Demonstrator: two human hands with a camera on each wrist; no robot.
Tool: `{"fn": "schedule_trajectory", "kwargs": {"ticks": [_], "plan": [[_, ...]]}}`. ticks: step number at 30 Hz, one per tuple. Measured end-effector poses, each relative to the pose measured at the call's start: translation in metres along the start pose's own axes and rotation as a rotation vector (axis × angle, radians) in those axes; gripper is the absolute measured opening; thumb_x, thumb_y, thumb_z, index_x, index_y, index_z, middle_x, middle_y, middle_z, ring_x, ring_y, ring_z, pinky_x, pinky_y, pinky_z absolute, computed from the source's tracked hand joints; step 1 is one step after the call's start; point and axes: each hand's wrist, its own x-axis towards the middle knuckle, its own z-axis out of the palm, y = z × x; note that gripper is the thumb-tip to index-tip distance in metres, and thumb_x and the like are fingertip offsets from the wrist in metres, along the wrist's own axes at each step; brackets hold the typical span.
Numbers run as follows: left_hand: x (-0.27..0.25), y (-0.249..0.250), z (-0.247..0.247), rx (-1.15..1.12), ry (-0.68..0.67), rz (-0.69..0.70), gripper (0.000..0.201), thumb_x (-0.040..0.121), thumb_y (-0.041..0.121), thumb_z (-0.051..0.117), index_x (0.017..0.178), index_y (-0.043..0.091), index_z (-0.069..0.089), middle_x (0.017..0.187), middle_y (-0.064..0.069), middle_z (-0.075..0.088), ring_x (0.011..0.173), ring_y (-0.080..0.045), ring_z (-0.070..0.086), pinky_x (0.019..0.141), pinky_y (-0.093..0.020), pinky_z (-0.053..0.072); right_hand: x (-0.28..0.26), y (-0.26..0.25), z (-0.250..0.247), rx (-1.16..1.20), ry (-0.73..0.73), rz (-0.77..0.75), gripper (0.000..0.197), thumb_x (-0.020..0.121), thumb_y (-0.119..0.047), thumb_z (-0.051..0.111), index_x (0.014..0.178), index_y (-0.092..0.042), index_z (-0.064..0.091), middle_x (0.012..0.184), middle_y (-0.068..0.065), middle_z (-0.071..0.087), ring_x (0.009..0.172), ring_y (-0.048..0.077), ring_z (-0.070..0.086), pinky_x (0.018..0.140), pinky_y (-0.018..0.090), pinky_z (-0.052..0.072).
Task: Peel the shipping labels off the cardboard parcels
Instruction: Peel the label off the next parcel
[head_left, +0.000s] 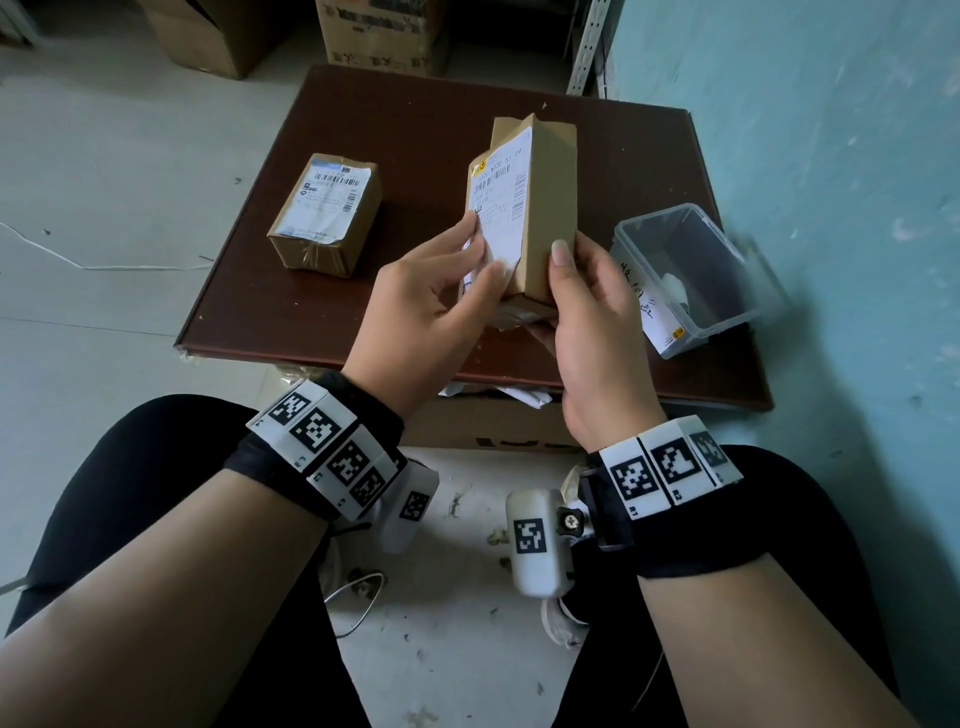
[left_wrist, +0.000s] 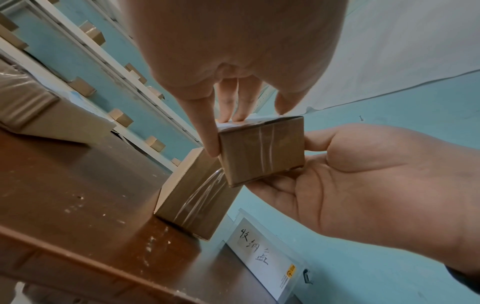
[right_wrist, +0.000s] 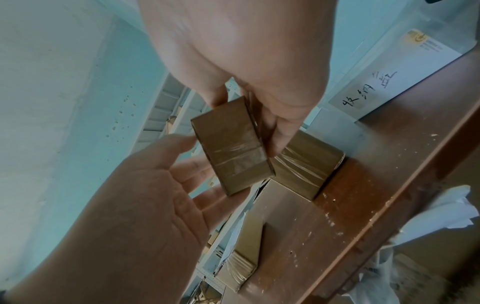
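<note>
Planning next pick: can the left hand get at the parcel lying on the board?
Probably yes: the second parcel lies on the left hand's side with nothing between them, but it must first let go of the held parcel's label.

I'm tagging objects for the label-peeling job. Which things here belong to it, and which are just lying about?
Part of the job:
held parcel, gripped by right hand
its shipping label, lower edge pinched by left hand
second parcel
clear plastic bin

Lying about:
big cardboard boxes
white cable

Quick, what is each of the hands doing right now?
Left hand: pinching the label on the raised parcel.
Right hand: gripping that parcel.
</note>
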Motion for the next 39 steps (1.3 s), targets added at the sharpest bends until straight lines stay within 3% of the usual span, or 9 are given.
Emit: {"fn": "schedule_trajectory", "kwargs": {"ticks": [5,8,13,18,22,28,31,34,39], "plan": [[-0.001,0.002,-0.001,0.02,-0.009,0.02,0.038,0.105,0.029,0.065,0.132,0.005,0.071,0.153,-0.008,0.055,0.145,-0.002,0.046,0.114,-0.017,0.044,-0.001,0.0,0.0,0.014,-0.001,0.011,0.034,0.117,-0.029,0.053,0.149,-0.022,0.062,0.128,-0.009,0.078,0.118,0.008,0.075,0.107,0.038,0.062],[-0.002,0.002,0.0,0.003,0.02,0.008,0.032,0.107,0.017,0.06,0.133,0.003,0.069,0.154,-0.011,0.055,0.138,0.005,0.051,0.106,-0.013,0.046,-0.001,0.0,0.0,0.008,0.002,0.011,0.033,0.117,-0.03,0.053,0.149,-0.022,0.062,0.128,-0.008,0.078,0.119,0.008,0.075,0.11,0.042,0.06],[-0.002,0.001,0.0,0.015,0.01,0.02,0.04,0.103,0.033,0.066,0.133,0.006,0.07,0.152,-0.012,0.057,0.145,-0.005,0.048,0.117,-0.027,0.046,-0.001,0.0,0.0,0.008,0.001,0.011,0.031,0.117,-0.03,0.053,0.146,-0.024,0.064,0.124,-0.011,0.079,0.119,0.008,0.075,0.111,0.043,0.059],[-0.004,0.001,0.0,-0.014,0.015,0.011,0.03,0.107,0.02,0.057,0.124,0.003,0.075,0.15,-0.008,0.057,0.146,-0.005,0.047,0.113,-0.022,0.046,-0.003,0.002,0.001,0.007,-0.01,0.014,0.035,0.117,-0.03,0.053,0.15,-0.021,0.061,0.13,-0.007,0.078,0.12,0.009,0.075,0.109,0.042,0.061],[0.0,0.0,0.0,0.018,-0.011,0.008,0.045,0.103,0.039,0.064,0.134,0.006,0.071,0.153,-0.011,0.056,0.146,-0.006,0.047,0.116,-0.024,0.045,-0.001,0.002,0.002,0.013,0.003,0.01,0.032,0.118,-0.03,0.053,0.147,-0.022,0.063,0.126,-0.008,0.079,0.119,0.009,0.075,0.109,0.043,0.061],[-0.001,-0.001,0.001,-0.011,0.025,0.013,0.033,0.108,0.021,0.054,0.116,0.001,0.078,0.15,-0.01,0.058,0.145,-0.004,0.048,0.106,-0.012,0.044,-0.002,0.002,0.004,0.007,-0.003,-0.004,0.034,0.118,-0.028,0.052,0.15,-0.018,0.06,0.131,-0.003,0.078,0.12,0.012,0.075,0.109,0.042,0.061],[0.001,-0.005,0.0,0.027,0.007,0.022,0.044,0.103,0.04,0.063,0.131,0.008,0.073,0.153,-0.009,0.056,0.144,0.001,0.047,0.111,-0.016,0.044,-0.002,0.004,0.004,-0.005,0.007,-0.017,0.032,0.117,-0.03,0.053,0.147,-0.021,0.062,0.132,-0.004,0.078,0.124,0.012,0.074,0.112,0.047,0.059],[0.0,-0.007,0.001,0.061,-0.031,0.054,0.045,0.105,0.037,0.06,0.141,0.009,0.066,0.157,-0.009,0.053,0.143,0.006,0.044,0.111,-0.01,0.039,-0.003,0.004,0.004,-0.008,0.001,-0.028,0.031,0.117,-0.029,0.054,0.146,-0.022,0.063,0.133,-0.005,0.077,0.125,0.013,0.073,0.113,0.047,0.058],[-0.003,-0.004,0.0,-0.018,-0.003,0.009,0.045,0.11,0.035,0.052,0.116,-0.001,0.077,0.15,-0.004,0.057,0.145,0.001,0.045,0.108,-0.014,0.044,-0.004,0.004,0.004,-0.021,0.004,-0.017,0.034,0.118,-0.028,0.053,0.15,-0.02,0.06,0.133,-0.004,0.077,0.123,0.012,0.074,0.112,0.045,0.059]]}}
